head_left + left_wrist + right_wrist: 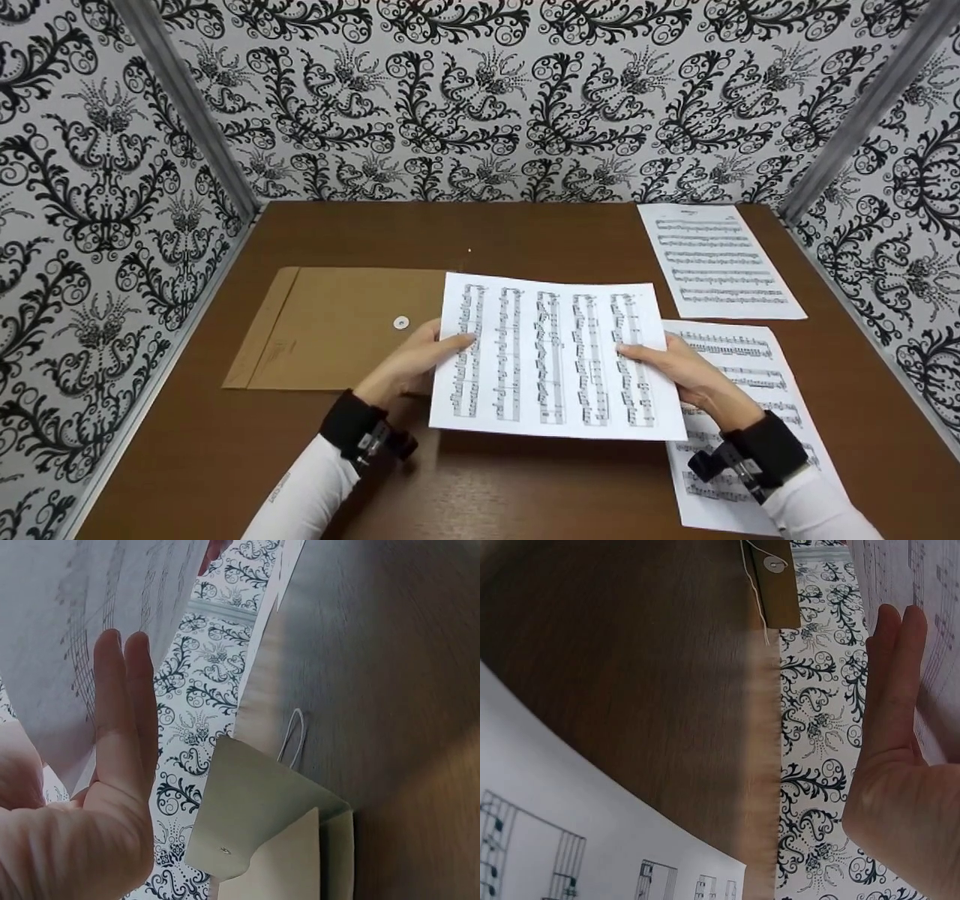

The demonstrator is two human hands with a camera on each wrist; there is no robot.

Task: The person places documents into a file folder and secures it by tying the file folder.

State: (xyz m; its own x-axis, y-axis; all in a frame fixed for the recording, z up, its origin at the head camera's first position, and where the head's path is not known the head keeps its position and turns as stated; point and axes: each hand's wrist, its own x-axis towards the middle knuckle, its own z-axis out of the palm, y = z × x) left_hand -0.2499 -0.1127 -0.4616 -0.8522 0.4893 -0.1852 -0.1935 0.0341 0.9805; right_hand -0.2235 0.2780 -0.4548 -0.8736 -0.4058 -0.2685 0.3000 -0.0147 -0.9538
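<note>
Just right of the brown envelope (352, 330), the left hand (412, 358) and right hand (694, 375) pinched a music sheet (559, 356) between thumbs and fingers; uneven pull could have creased it, or the envelope's string (298, 710) snagged an edge.

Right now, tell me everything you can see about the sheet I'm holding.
The sheet is white, looks like paper, and carries black printed music. It is turned sideways, so its five systems run up and down in the head view. It looks nearly flat, held above the table: left hand and right hand grip opposite short edges, thumbs on the printed face, fingers behind. I can't tell if it's a single sheet.
</note>
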